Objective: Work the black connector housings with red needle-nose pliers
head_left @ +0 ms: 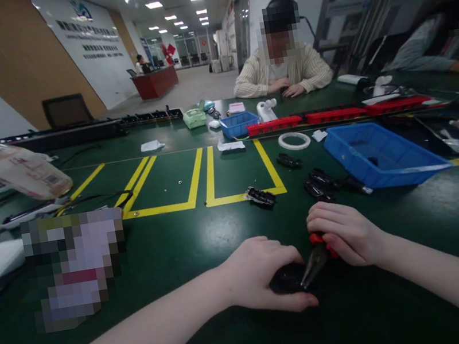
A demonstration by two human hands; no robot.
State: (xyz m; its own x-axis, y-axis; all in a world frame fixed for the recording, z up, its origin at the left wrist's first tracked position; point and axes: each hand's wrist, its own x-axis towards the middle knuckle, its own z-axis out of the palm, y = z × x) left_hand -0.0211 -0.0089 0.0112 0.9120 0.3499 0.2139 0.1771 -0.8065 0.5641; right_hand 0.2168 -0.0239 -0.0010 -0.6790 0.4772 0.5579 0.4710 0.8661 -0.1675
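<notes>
My left hand [267, 273] is closed around a dark, rounded plastic part [288, 279] resting on the green table; the hand hides much of its shape. Wrapped about the red handles of a pair of pliers [316, 260] is my right hand [347, 232]. The pliers point down and to the left, and their jaw tips meet the dark part at its right side. Whether the jaws grip anything there is too small to tell. Beyond my hands lie several black plastic parts [321, 183], with another black part [261, 197] by the yellow tape.
A blue bin [384, 156] stands right of the black parts. Behind are a tape roll [294, 141], a red strip [334, 115] and a smaller blue basket [239, 125]. A bottle [22, 170] lies at left. A person [280, 68] sits across the table [171, 245].
</notes>
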